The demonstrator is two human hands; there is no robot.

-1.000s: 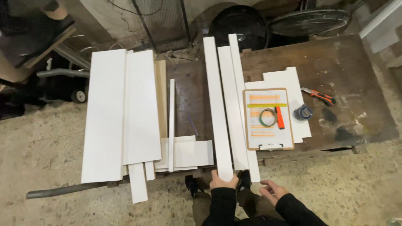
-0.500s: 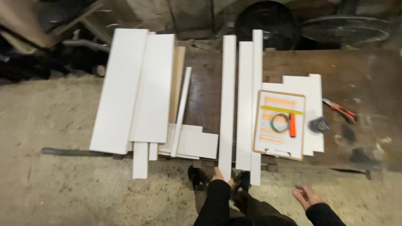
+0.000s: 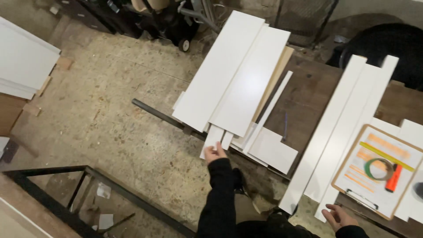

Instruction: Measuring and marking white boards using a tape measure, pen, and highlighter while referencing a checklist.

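Left hand (image 3: pixel 214 153) grips narrow white strip (image 3: pixel 213 140); wide panels (image 3: pixel 238 75) overlie it.

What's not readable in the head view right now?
- Left hand on the end of a narrow white strip: grip unclear, palm side hidden.
- The strip's length: covered by the wide white boards stacked above.
- Right hand: near the long white slats; contact unclear.
- Brown clipboard: cut by the right edge.
- Green tape ring and orange marker: too small for detail.
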